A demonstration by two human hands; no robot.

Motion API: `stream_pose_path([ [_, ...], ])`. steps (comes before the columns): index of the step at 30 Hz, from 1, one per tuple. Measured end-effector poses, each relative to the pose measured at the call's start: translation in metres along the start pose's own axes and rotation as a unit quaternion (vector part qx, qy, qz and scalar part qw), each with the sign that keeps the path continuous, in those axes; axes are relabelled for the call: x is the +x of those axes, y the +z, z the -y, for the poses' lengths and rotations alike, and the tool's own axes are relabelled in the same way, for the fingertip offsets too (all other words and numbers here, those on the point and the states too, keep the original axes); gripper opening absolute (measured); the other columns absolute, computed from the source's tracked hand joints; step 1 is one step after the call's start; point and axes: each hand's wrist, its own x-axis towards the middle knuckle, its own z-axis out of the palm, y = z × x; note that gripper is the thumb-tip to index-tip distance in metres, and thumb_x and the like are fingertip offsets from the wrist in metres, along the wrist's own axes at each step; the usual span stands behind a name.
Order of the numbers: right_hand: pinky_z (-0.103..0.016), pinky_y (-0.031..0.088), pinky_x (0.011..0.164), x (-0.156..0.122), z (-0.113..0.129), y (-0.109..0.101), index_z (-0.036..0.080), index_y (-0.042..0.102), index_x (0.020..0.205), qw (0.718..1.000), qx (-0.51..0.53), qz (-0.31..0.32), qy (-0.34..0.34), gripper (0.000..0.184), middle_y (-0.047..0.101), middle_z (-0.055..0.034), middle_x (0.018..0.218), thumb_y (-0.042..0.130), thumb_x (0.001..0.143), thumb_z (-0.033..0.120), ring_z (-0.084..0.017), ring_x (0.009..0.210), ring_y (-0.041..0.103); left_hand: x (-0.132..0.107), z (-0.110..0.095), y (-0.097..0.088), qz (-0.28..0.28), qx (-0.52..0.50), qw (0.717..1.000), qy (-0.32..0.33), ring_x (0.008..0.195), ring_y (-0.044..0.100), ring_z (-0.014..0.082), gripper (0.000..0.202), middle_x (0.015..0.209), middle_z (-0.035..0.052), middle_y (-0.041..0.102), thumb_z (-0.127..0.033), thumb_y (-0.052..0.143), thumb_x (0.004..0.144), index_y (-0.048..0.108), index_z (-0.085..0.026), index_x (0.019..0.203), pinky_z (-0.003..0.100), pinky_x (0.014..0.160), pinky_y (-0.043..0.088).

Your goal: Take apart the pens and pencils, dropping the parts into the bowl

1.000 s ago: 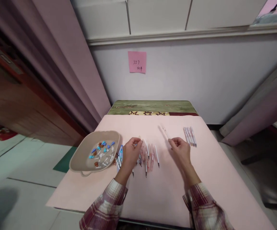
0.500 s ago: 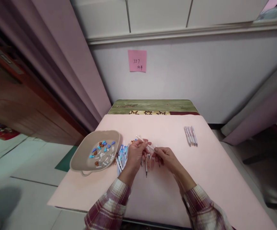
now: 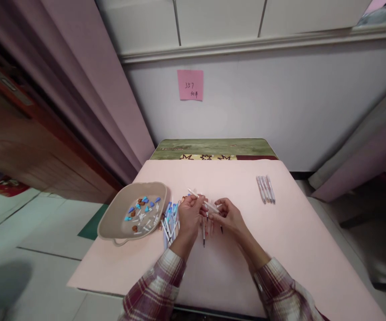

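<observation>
Your left hand (image 3: 190, 216) pinches pale tube (image 3: 212, 207), between hands, above loose pen parts (image 3: 204, 237). Your right hand (image 3: 230, 217) has fingers curled near tube's end; can't tell if they press. Weak pinch could drop tube; low bump could scatter parts.
</observation>
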Motion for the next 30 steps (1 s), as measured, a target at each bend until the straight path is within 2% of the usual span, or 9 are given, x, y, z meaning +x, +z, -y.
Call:
stream_pose_path([
  [4,-0.021,0.029,0.038,-0.0002,0.0029,-0.0010,0.016,0.060,0.076,0.990,0.069,0.091,0.087,0.055,0.048,0.0045,0.047,0.040,0.087,0.065,-0.008,0.036,0.039,0.0003,-0.0011,0.0013,0.027,-0.008,1.000,-0.003,0.042,0.053,0.0077,0.030,0.058,0.0001,0.063,-0.038,0.074,0.067,0.061,-0.013,0.074,0.018,0.039,0.039],
  [6,-0.020,0.031,0.039,-0.0009,0.0040,-0.0011,0.016,0.059,0.074,0.990,0.092,0.076,0.073,0.046,0.049,0.0050,0.050,0.055,0.081,0.062,-0.007,0.039,0.041,-0.0003,-0.0012,0.0010,0.027,-0.007,1.000,-0.007,0.041,0.052,0.0074,0.030,0.057,-0.0004,0.063,-0.038,0.074,0.068,0.060,-0.013,0.075,0.018,0.039,0.039],
  [9,-0.019,0.037,0.046,-0.0022,0.0052,-0.0008,0.020,0.057,0.088,0.990,0.125,0.056,0.037,0.041,0.058,0.0048,0.065,0.076,0.067,0.050,-0.008,0.051,0.051,-0.0004,-0.0016,0.0005,0.013,-0.010,1.000,-0.009,0.040,0.050,0.0064,0.031,0.058,-0.0004,0.063,-0.038,0.075,0.066,0.060,-0.013,0.075,0.017,0.039,0.038],
  [13,-0.020,0.029,0.038,-0.0034,0.0064,0.0005,0.017,0.061,0.083,0.983,0.117,0.104,0.097,0.046,0.056,0.0027,0.056,0.052,0.084,0.062,-0.008,0.039,0.044,0.0002,-0.0023,0.0000,0.015,-0.006,1.000,-0.012,0.041,0.052,0.0071,0.031,0.059,0.0002,0.064,-0.040,0.075,0.066,0.060,-0.013,0.075,0.018,0.039,0.039],
  [15,-0.020,0.028,0.038,-0.0036,0.0072,0.0009,0.017,0.058,0.074,0.984,0.114,0.100,0.090,0.046,0.053,0.0038,0.051,0.054,0.082,0.062,-0.007,0.039,0.041,0.0002,-0.0022,-0.0005,0.017,-0.008,1.000,-0.013,0.040,0.052,0.0072,0.031,0.056,-0.0006,0.063,-0.039,0.074,0.067,0.060,-0.013,0.075,0.018,0.040,0.039],
  [18,-0.019,0.036,0.043,-0.0038,0.0085,0.0009,0.019,0.057,0.083,0.987,0.132,0.075,0.054,0.040,0.060,0.0034,0.066,0.072,0.071,0.054,-0.008,0.047,0.049,-0.0003,-0.0013,-0.0011,0.016,-0.018,1.000,-0.012,0.040,0.052,0.0069,0.029,0.057,-0.0006,0.064,-0.038,0.074,0.068,0.060,-0.013,0.075,0.018,0.040,0.039],
  [22,-0.019,0.027,0.036,-0.0036,0.0073,0.0004,0.016,0.059,0.079,0.981,0.125,0.113,0.092,0.047,0.056,0.0027,0.055,0.048,0.086,0.061,-0.007,0.037,0.041,-0.0003,0.0007,-0.0009,0.022,-0.013,1.000,-0.007,0.041,0.053,0.0073,0.029,0.060,0.0001,0.065,-0.038,0.073,0.068,0.059,-0.013,0.075,0.018,0.040,0.039],
  [27,-0.019,0.037,0.043,0.0000,0.0014,-0.0036,0.020,0.051,0.077,0.989,0.129,0.057,0.054,0.039,0.054,0.0057,0.060,0.076,0.067,0.049,-0.008,0.047,0.048,0.0034,-0.0001,-0.0037,-0.016,-0.029,0.999,0.015,0.043,0.054,0.0072,0.032,0.061,-0.0001,0.065,-0.041,0.073,0.069,0.055,-0.015,0.075,0.018,0.042,0.040],
  [30,-0.020,0.037,0.043,0.0017,-0.0005,-0.0057,0.020,0.051,0.075,0.989,0.133,0.043,0.058,0.040,0.052,0.0064,0.057,0.077,0.066,0.048,-0.008,0.046,0.046,0.0037,-0.0020,-0.0053,-0.026,-0.044,0.999,0.017,0.044,0.055,0.0073,0.032,0.065,0.0006,0.067,-0.040,0.072,0.070,0.054,-0.015,0.077,0.018,0.041,0.039],
])
